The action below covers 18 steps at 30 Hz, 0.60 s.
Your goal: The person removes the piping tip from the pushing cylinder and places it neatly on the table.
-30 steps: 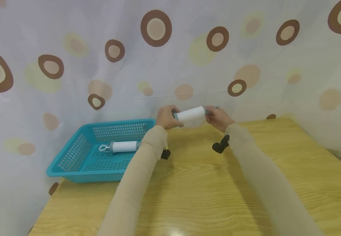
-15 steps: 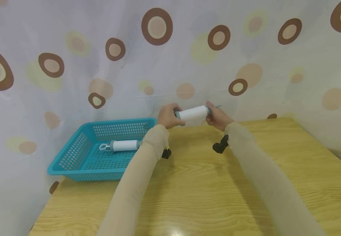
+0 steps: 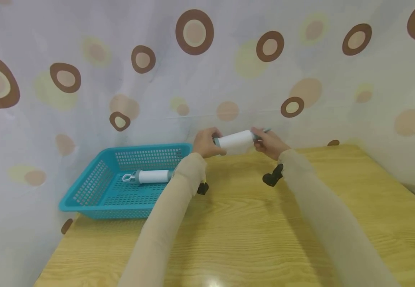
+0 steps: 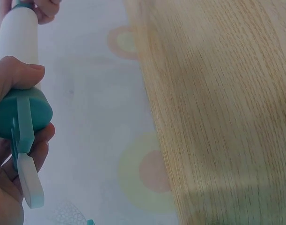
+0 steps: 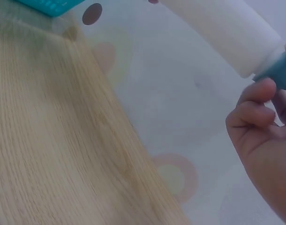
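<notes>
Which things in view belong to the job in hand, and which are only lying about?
Job in hand:
White-and-teal syringe
Left hand, gripping its handle end
Right hand, pinching its nozzle end

Apparently lying about:
Turquoise perforated basket
Second syringe, lying inside it

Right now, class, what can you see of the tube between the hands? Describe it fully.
The tube has a white, plastic-looking barrel. At the left are a teal collar and a white, handle-like piece; at the right, a teal cap and a narrow tip. The left hand grips the collar end and the right hand pinches the other. It is held off the table, its right end higher in the head view.
</notes>
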Each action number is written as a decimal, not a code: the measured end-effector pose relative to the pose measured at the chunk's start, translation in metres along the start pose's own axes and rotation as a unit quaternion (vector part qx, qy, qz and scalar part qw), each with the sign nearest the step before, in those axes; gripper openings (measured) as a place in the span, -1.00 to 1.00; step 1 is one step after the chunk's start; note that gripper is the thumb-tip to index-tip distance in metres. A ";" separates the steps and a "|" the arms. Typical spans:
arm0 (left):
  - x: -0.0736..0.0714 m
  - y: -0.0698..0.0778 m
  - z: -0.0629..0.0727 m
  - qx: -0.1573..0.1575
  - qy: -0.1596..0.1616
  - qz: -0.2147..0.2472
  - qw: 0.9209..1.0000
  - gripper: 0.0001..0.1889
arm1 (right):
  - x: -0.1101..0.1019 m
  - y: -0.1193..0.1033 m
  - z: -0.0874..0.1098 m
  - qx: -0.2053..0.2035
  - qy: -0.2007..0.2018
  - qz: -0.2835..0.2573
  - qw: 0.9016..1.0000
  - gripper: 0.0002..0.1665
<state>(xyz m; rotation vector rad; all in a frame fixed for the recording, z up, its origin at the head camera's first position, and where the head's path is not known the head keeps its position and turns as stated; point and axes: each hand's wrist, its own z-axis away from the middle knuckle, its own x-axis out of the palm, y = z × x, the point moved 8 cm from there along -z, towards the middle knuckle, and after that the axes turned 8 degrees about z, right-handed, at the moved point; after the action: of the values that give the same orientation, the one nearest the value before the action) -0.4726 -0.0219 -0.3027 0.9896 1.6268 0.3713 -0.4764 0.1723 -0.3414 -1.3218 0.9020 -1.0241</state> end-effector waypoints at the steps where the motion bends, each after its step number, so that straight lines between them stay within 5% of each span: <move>1: 0.000 0.000 0.000 0.000 0.002 0.000 1.000 -0.60 | -0.001 -0.001 0.001 -0.005 0.000 0.003 1.000 -0.77; 18: 0.006 -0.008 0.006 -0.001 0.007 0.021 1.000 -0.57 | -0.011 -0.006 0.011 -0.018 -0.002 -0.051 0.999 -0.76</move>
<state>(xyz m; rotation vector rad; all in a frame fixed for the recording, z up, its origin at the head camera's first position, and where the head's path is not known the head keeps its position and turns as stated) -0.4702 -0.0234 -0.3137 1.0229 1.6190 0.4097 -0.4698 0.1866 -0.3355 -1.4108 0.8607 -1.0874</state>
